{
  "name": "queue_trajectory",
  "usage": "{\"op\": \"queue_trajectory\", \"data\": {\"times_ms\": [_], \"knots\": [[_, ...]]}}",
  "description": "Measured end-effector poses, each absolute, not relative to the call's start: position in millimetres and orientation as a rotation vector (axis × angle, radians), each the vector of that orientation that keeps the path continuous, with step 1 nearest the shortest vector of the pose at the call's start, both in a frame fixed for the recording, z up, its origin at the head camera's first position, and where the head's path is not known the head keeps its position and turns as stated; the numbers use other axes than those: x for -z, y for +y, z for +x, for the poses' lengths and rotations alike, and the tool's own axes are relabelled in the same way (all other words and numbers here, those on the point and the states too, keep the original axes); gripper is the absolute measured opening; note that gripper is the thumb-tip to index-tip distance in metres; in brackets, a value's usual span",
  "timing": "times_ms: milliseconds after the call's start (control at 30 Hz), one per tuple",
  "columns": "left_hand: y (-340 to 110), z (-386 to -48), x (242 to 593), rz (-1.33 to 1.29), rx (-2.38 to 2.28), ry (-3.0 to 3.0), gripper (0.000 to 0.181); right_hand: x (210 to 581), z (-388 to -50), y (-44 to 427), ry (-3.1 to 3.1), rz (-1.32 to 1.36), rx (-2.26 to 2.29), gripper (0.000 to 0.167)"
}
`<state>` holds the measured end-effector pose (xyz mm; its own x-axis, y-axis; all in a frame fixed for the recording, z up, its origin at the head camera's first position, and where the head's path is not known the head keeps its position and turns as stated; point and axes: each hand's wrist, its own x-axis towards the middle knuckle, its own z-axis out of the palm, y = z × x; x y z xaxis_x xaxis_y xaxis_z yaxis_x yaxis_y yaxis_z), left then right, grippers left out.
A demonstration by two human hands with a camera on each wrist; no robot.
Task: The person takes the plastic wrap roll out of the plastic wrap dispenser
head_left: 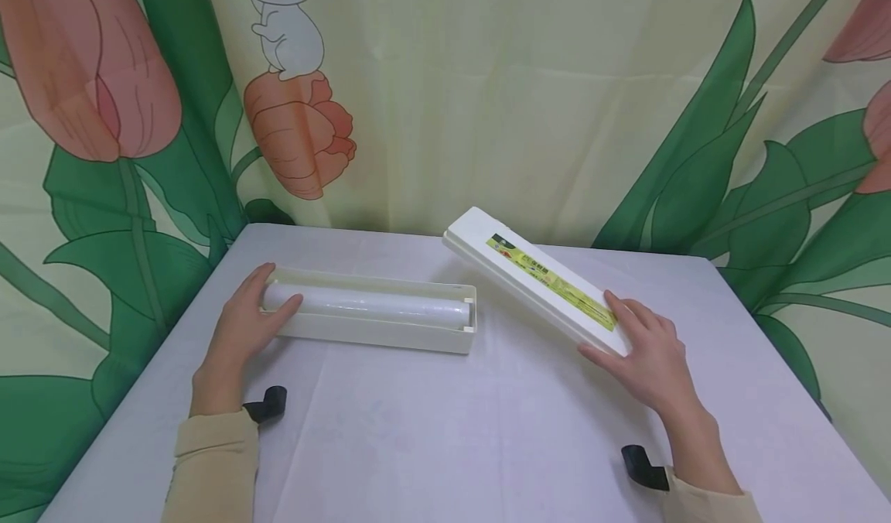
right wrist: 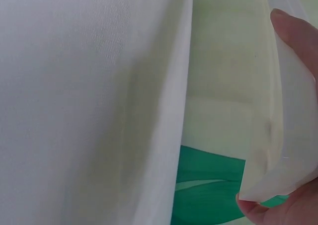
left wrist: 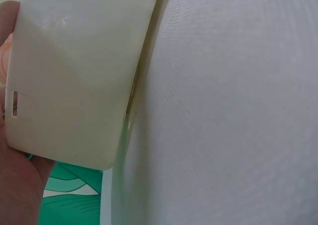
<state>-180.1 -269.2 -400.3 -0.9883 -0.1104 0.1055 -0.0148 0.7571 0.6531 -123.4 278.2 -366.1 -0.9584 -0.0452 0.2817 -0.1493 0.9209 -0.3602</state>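
Note:
A long white cling film box (head_left: 390,337) lies lidless on the table, with a roll of film (head_left: 376,306) inside it. My left hand (head_left: 244,322) holds the box's left end, thumb over the front and fingers at the back. In the left wrist view the box wall (left wrist: 74,76) fills the upper left, hiding much of that hand (left wrist: 20,185). My right hand (head_left: 647,353) grips the near right end of the white lid (head_left: 515,268), which has a yellow-green label. The lid slants above the table, apart from the box. The right wrist view shows thumb and fingers around the lid's end (right wrist: 298,115).
A white cloth covers the table (head_left: 445,430). Behind it hangs a curtain (head_left: 473,105) printed with tulips, leaves and a rabbit on a carrot. Black wrist camera mounts (head_left: 267,405) stick out beside both sleeves.

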Motion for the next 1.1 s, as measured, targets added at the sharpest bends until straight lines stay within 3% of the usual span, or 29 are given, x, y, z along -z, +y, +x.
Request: {"op": "queue_trajectory", "data": {"times_ms": [1100], "knots": [[-270,-179,401,0.071,1.030,-2.800,0.087,374,-108,294,-2.857,0.033,-0.511,0.095]]}}
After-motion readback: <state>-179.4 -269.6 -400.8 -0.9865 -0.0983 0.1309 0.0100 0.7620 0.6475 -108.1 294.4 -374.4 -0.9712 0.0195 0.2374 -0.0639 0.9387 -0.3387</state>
